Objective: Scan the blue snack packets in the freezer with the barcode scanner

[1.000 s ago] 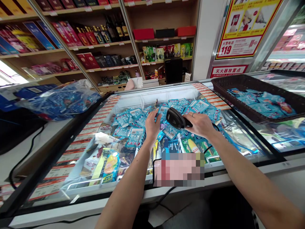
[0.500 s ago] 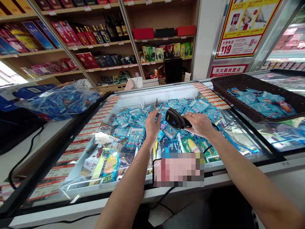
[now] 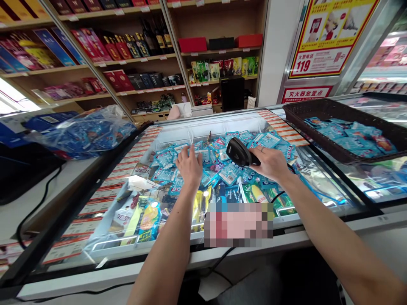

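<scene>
My right hand [image 3: 270, 163] is wrapped round the handle of a black barcode scanner [image 3: 239, 153], whose head points up and left above the packets. A dark cable runs back from it beneath my wrist. My left hand [image 3: 190, 166] hovers over or touches the left part of the pile of small blue packets [image 3: 229, 173], fingers spread and palm down. Its fingertips hide part of the packets, so contact is hard to judge. The packets lie scattered on the glass top of a chest freezer [image 3: 95, 212], several with white barcode labels facing up.
A dark brown basket [image 3: 343, 156] with similar packets stands at the right. On the left lies a clear plastic bag [image 3: 92, 131] of blue packets. A phone-like, blurred-out item [image 3: 238, 224] rests at the freezer's front edge. Stocked shelves [image 3: 133, 57] rise behind.
My left hand has moved left, away from the packet near the scanner, and its fingers have spread. The scanner has shifted slightly right and up, still in my right hand.
</scene>
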Motion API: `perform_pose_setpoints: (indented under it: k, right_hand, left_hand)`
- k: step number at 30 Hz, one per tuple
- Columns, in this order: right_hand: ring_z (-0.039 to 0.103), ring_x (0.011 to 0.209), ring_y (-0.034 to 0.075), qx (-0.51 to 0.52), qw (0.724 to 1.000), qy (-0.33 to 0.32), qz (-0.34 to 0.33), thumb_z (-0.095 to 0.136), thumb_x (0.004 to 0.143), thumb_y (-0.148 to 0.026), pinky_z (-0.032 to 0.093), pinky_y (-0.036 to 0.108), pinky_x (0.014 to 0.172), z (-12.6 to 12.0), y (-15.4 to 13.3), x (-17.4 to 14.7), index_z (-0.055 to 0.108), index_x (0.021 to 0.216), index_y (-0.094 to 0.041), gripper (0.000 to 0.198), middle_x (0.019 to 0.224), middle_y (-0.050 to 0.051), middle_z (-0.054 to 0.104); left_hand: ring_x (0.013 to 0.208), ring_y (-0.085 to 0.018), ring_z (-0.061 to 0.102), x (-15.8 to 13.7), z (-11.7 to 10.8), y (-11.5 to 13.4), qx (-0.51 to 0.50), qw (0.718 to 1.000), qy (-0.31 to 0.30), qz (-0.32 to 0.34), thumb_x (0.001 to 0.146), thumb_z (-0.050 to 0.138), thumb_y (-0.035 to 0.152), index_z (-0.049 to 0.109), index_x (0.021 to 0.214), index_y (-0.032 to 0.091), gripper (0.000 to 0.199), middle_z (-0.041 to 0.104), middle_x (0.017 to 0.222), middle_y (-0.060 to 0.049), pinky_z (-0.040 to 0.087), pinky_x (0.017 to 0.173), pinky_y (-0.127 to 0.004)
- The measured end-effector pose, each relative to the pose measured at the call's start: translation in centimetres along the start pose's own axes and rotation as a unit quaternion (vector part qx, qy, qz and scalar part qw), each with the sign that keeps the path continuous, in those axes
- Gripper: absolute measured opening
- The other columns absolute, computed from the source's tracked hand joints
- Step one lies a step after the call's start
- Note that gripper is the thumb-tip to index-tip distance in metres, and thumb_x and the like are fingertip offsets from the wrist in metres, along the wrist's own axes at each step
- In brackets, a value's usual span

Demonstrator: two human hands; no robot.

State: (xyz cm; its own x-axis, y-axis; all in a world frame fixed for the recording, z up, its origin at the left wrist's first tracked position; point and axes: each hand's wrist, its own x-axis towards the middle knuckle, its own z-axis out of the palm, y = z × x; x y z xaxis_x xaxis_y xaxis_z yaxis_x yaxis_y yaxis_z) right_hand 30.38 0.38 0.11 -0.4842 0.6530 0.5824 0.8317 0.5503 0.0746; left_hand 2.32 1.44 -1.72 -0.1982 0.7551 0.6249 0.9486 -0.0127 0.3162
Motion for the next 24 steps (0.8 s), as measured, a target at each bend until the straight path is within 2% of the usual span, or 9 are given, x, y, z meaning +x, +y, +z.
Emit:
perform_pose_setpoints:
  k: [3, 5, 7, 12, 15, 19, 22, 24]
  right_hand:
    - [0.058, 0.078, 0.019, -0.001, 1.0, -0.005, 0.001, 0.052, 0.083, -0.037, 0.033, 0.028, 0.061, 0.1, 0.0, 0.0, 0.056, 0.11, -0.019, 0.033, 0.09, 0.006, 0.064]
    - [0.058, 0.079, 0.02, -0.001, 1.0, -0.005, 0.002, 0.052, 0.083, -0.037, 0.033, 0.028, 0.062, 0.1, 0.1, -0.1, 0.056, 0.11, -0.019, 0.033, 0.091, 0.006, 0.064]
    - [0.058, 0.08, 0.02, -0.001, 1.0, -0.004, 0.004, 0.052, 0.083, -0.038, 0.033, 0.028, 0.062, 0.1, 0.1, -0.1, 0.056, 0.111, -0.019, 0.034, 0.092, 0.006, 0.064]
    - [0.058, 0.081, 0.02, -0.002, 1.0, -0.004, 0.011, 0.053, 0.082, -0.036, 0.034, 0.028, 0.063, 0.0, 0.1, 0.0, 0.057, 0.11, -0.019, 0.033, 0.092, 0.006, 0.064]
    - [0.058, 0.082, 0.02, -0.002, 1.0, -0.004, 0.015, 0.053, 0.082, -0.035, 0.034, 0.028, 0.062, 0.1, 0.0, 0.0, 0.057, 0.111, -0.02, 0.034, 0.093, 0.006, 0.064]
    - [0.059, 0.083, 0.02, -0.004, 1.0, -0.002, 0.017, 0.052, 0.082, -0.035, 0.034, 0.028, 0.063, 0.3, 0.2, 0.0, 0.057, 0.11, -0.02, 0.032, 0.094, 0.005, 0.065]
    - [0.059, 0.083, 0.02, -0.006, 1.0, -0.001, 0.017, 0.052, 0.082, -0.035, 0.034, 0.028, 0.063, 0.4, 0.2, 0.0, 0.057, 0.11, -0.02, 0.032, 0.094, 0.005, 0.065]
    - [0.059, 0.084, 0.02, -0.007, 1.0, -0.002, 0.017, 0.052, 0.082, -0.036, 0.034, 0.028, 0.063, 0.4, 0.2, 0.0, 0.057, 0.11, -0.02, 0.032, 0.094, 0.005, 0.065]
  left_hand:
    - [0.124, -0.026, 0.039, -0.6, 0.3, 1.2, 0.001, 0.988, -0.077, 0.137, 0.085, 0.044, 0.037, 0.048, 0.127, 0.031, 0.042, 0.046, 0.134, -0.006, 0.024, 0.104, -0.045]
    - [0.123, -0.024, 0.041, -0.8, 0.7, 1.5, 0.01, 0.975, -0.115, 0.187, 0.086, 0.043, 0.035, 0.054, 0.119, 0.033, 0.035, 0.051, 0.129, -0.004, 0.019, 0.107, -0.046]
    - [0.12, -0.024, 0.044, -0.8, 1.2, 1.1, 0.028, 0.974, -0.121, 0.188, 0.087, 0.042, 0.033, 0.059, 0.112, 0.032, 0.031, 0.056, 0.124, -0.004, 0.015, 0.109, -0.049]
    - [0.121, -0.026, 0.044, -0.5, 1.3, -0.3, 0.066, 0.985, -0.078, 0.138, 0.085, 0.041, 0.024, 0.065, 0.101, 0.027, 0.029, 0.058, 0.12, -0.008, 0.008, 0.109, -0.055]
    - [0.125, -0.025, 0.04, -0.5, 1.1, -0.2, 0.059, 0.983, -0.082, 0.151, 0.084, 0.041, 0.02, 0.065, 0.1, 0.027, 0.03, 0.055, 0.124, -0.007, 0.007, 0.11, -0.054]
    - [0.115, -0.023, 0.047, -0.7, 1.0, 0.8, 0.037, 0.979, -0.1, 0.173, 0.085, 0.042, 0.026, 0.065, 0.098, 0.026, 0.026, 0.058, 0.118, -0.005, 0.019, 0.109, -0.047]
    - [0.105, -0.023, 0.051, -0.7, 1.1, 1.3, 0.019, 0.977, -0.111, 0.184, 0.087, 0.041, 0.032, 0.066, 0.094, 0.025, 0.027, 0.061, 0.107, -0.006, 0.033, 0.099, -0.042]
    - [0.1, -0.022, 0.052, -0.7, 1.3, 1.4, 0.009, 0.976, -0.116, 0.184, 0.088, 0.04, 0.034, 0.066, 0.092, 0.024, 0.029, 0.062, 0.101, -0.007, 0.037, 0.092, -0.039]
